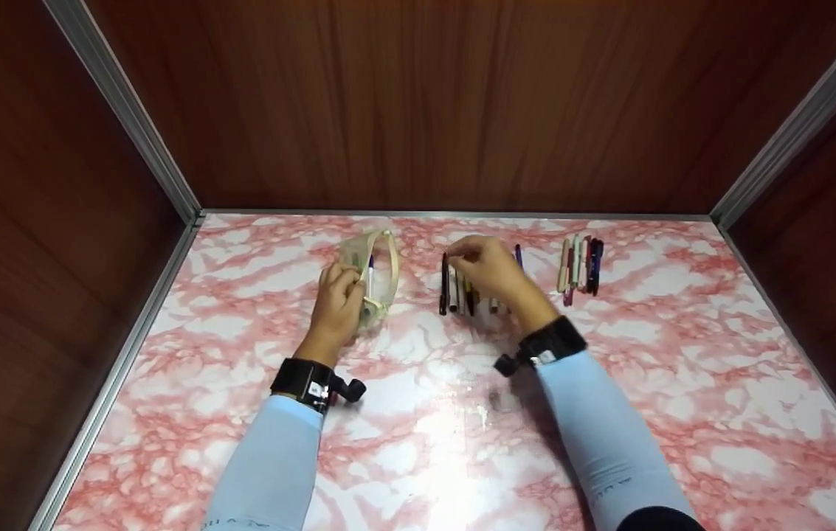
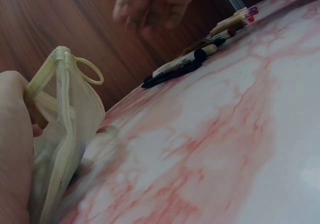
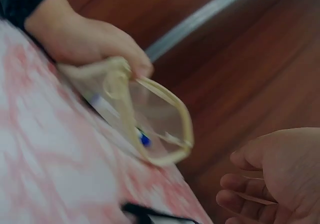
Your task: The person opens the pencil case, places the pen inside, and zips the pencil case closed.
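Marbled tabletop [image 1: 418, 442]; left grip [image 1: 339, 302] holds pouch [image 2: 77, 124]; pens [image 1: 453, 291] below right grip [image 1: 493, 270].

The pouch [image 3: 112, 86] is gripped by the left hand [image 3: 95, 41] over the tabletop [image 3: 55, 154], its mouth spread, and a blue-tipped pen [image 3: 144, 137] is seen inside. The right hand [image 3: 285, 176] is held apart from it, fingers loosely bent. A blurred dark item [image 3: 137, 211] is cut off by the lower edge.

White glare on the marbled tabletop [image 1: 454, 435], dimmer wrist views, soft blur across the right one.
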A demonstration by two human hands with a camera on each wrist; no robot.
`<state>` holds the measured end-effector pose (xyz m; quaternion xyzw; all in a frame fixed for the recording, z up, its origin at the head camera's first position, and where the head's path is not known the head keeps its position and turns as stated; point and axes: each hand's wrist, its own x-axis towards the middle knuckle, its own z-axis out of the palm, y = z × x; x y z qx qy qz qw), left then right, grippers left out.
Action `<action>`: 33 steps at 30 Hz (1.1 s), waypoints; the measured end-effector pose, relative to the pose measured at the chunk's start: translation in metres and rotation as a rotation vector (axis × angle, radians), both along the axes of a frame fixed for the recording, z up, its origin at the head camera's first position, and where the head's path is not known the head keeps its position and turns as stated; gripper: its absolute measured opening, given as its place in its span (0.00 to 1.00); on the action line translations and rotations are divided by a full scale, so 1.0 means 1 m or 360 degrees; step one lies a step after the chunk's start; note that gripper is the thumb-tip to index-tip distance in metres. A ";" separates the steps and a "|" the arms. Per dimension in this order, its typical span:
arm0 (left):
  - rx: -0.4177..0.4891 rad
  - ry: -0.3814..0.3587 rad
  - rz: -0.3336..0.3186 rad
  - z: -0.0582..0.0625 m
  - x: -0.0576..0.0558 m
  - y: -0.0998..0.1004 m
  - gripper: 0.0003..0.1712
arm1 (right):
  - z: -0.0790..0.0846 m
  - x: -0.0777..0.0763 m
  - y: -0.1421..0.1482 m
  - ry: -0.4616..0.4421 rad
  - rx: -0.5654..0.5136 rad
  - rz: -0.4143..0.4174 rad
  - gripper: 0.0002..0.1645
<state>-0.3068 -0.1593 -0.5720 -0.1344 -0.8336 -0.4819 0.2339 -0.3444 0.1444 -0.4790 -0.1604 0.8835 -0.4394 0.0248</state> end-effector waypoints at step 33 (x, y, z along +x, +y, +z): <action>0.0020 -0.0011 -0.0042 0.000 -0.001 -0.001 0.12 | -0.020 0.003 0.208 0.0115 0.0157 -0.0843 0.25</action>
